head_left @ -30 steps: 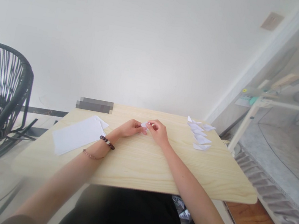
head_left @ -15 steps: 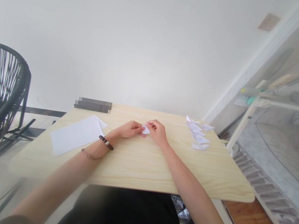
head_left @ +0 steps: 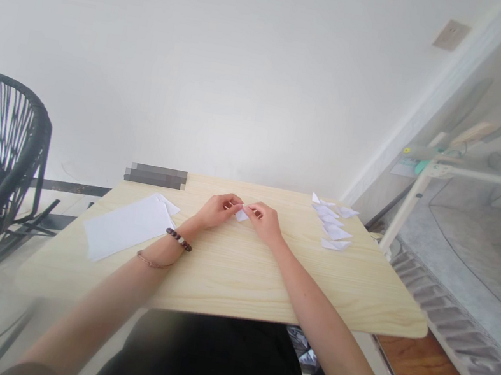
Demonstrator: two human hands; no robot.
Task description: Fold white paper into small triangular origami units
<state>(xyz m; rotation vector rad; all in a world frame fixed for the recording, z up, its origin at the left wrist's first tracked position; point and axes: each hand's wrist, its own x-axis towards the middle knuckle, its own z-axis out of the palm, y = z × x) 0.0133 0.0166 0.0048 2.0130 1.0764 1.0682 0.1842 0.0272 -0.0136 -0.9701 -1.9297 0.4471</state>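
Observation:
A small folded piece of white paper [head_left: 241, 215] is held between my two hands above the middle of the table [head_left: 236, 269]. My left hand [head_left: 218, 210] pinches its upper left part with thumb and fingers. From the other side my right hand [head_left: 264, 221] pinches its upper right part, the fingertips of both hands almost touching. The lower point of the paper shows below the fingers; the rest is hidden by them. White paper sheets [head_left: 127, 229] lie left of my left forearm. Several folded paper boats [head_left: 334, 223] stand in a row to the right.
A pixelated dark object [head_left: 155, 176] lies at the table's back left, near the wall. A black woven chair [head_left: 40, 131] stands left of the table. On the right are a white metal frame [head_left: 406, 208] and a grey pleated fabric edge [head_left: 456, 340].
My left hand has shifted its fingers up to the paper's top edge, level with my right hand. The paper has turned slightly and sits a little further left.

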